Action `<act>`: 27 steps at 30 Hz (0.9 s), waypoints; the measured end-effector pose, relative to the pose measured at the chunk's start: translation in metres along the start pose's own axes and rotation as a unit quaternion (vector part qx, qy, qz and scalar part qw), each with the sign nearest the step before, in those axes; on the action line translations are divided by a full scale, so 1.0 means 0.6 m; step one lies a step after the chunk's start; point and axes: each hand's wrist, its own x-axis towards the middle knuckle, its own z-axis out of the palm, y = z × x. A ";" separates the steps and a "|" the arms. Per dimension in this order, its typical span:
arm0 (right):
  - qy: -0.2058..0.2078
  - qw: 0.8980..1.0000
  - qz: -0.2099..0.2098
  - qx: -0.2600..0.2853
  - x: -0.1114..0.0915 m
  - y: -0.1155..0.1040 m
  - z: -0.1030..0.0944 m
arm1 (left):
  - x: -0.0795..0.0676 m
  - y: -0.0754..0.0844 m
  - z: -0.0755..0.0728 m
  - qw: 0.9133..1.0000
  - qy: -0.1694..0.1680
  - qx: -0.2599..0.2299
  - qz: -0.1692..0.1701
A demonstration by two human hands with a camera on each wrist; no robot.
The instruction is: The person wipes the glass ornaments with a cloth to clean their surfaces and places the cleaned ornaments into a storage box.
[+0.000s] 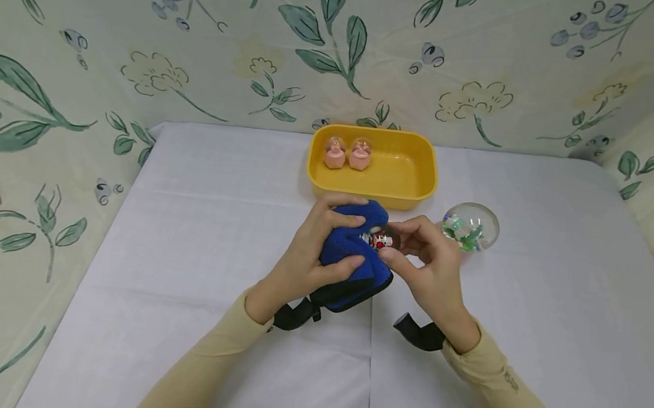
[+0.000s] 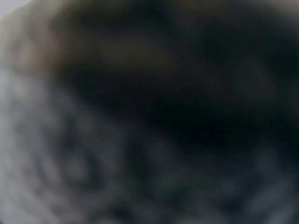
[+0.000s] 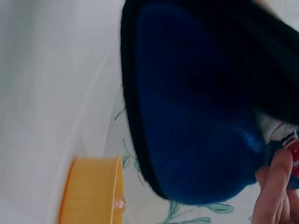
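Note:
My left hand [image 1: 297, 252] grips a blue cloth [image 1: 340, 248] with a black edge, thumb and fingers on its upper face. The cloth is folded around a small snow globe [image 1: 382, 238] with a red and white figure inside. My right hand [image 1: 432, 265] pinches this globe from the right between thumb and fingers. In the right wrist view the cloth [image 3: 196, 107] hangs large in front, with part of the red globe [image 3: 293, 148] at the right edge. The left wrist view is dark and blurred.
Behind the hands stands a yellow tray [image 1: 372, 191] with two small pink globes [image 1: 347, 156] in its left part. A larger snow globe [image 1: 472, 227] with green and white contents stands just beyond my right hand. A white cloth [image 1: 204, 222] covers the table.

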 end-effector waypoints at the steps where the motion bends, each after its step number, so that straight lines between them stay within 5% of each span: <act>1: 0.002 0.999 0.031 0.013 -0.002 -0.002 0.000 | -0.001 0.000 0.001 1.000 -0.009 0.008 0.004; 4: 0.003 0.996 0.086 0.024 -0.005 -0.007 0.001 | -0.003 -0.001 0.003 1.000 -0.022 0.019 0.002; 7: -0.004 0.996 0.088 -0.002 -0.004 -0.011 0.001 | -0.004 -0.004 0.005 1.000 -0.003 0.007 -0.013; 13: -0.030 0.999 -0.002 -0.044 0.002 -0.015 -0.002 | -0.002 -0.005 0.004 0.993 0.049 -0.081 -0.074; 17: -0.067 0.990 -0.088 -0.085 0.010 -0.017 -0.007 | -0.002 -0.003 0.000 0.988 0.061 -0.105 -0.096; 22: -0.069 0.975 -0.167 -0.128 0.014 -0.012 -0.011 | -0.001 -0.002 -0.004 0.989 0.058 -0.108 -0.081; 27: -0.049 0.979 -0.172 -0.100 0.014 -0.004 -0.013 | 0.002 0.001 -0.003 0.996 0.039 -0.065 -0.040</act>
